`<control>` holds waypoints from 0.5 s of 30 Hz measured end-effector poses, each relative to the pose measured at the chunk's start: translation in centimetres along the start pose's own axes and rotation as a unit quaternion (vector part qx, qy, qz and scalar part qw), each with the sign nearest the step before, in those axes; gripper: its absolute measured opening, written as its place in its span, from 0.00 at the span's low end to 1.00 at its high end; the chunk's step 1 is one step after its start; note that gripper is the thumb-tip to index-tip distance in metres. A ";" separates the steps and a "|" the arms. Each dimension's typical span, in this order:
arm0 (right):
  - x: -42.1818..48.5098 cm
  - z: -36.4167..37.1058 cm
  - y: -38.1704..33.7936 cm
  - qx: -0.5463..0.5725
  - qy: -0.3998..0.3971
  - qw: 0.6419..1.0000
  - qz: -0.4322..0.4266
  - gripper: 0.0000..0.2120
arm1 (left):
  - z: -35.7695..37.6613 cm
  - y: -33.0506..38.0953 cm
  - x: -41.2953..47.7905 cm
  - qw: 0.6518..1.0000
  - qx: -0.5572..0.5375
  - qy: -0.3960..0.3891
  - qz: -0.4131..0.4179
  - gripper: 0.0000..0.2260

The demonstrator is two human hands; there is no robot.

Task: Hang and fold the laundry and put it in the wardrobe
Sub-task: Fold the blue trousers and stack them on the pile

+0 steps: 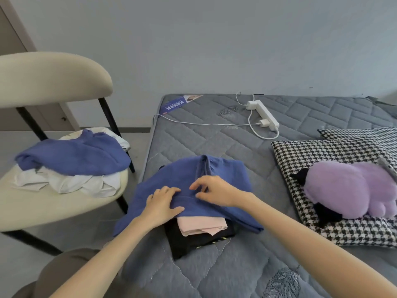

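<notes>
A blue garment lies spread over a small stack on the grey mattress. Under it show a folded pink piece and a folded black piece. My left hand lies flat on the blue garment's near fold, fingers straight. My right hand sits just right of it on the same cloth, fingers bent, and seems to pinch the fabric. On the cream chair at the left lies another blue garment on top of crumpled white laundry.
A white power strip with plugged chargers and cables lies at the mattress's far end. Houndstooth pillows with a purple plush toy fill the right side. The grey wall stands behind; floor shows between chair and mattress.
</notes>
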State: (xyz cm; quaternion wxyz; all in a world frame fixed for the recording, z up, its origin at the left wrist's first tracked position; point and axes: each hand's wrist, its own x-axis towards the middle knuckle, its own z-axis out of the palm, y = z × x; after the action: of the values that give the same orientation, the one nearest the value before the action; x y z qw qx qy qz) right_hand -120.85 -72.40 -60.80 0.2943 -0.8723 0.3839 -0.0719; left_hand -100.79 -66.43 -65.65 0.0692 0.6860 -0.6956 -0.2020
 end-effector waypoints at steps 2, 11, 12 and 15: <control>-0.4 1.3 -0.4 -0.074 -0.038 0.996 0.010 0.21 | 0.1 -0.3 -0.5 0.999 -0.006 0.025 0.041 0.18; -2.4 3.1 -2.2 -0.415 -0.025 0.909 -0.038 0.15 | -0.5 -2.4 -4.4 0.981 0.052 0.013 0.188 0.06; -2.8 3.2 -2.4 -0.422 -0.030 0.905 -0.048 0.15 | -0.6 -2.6 -4.9 0.979 0.061 0.003 0.194 0.07; -4.1 3.9 -3.1 -0.409 -0.043 0.910 -0.052 0.10 | -0.5 -3.0 -6.0 0.976 0.093 -0.029 0.193 0.08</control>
State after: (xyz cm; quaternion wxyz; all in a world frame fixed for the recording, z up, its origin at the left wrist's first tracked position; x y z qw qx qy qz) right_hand -120.40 -66.10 -61.80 -0.0758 -0.9372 0.3206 0.1141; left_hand -97.53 -60.53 -65.20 0.0226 0.5362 -0.8322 -0.1393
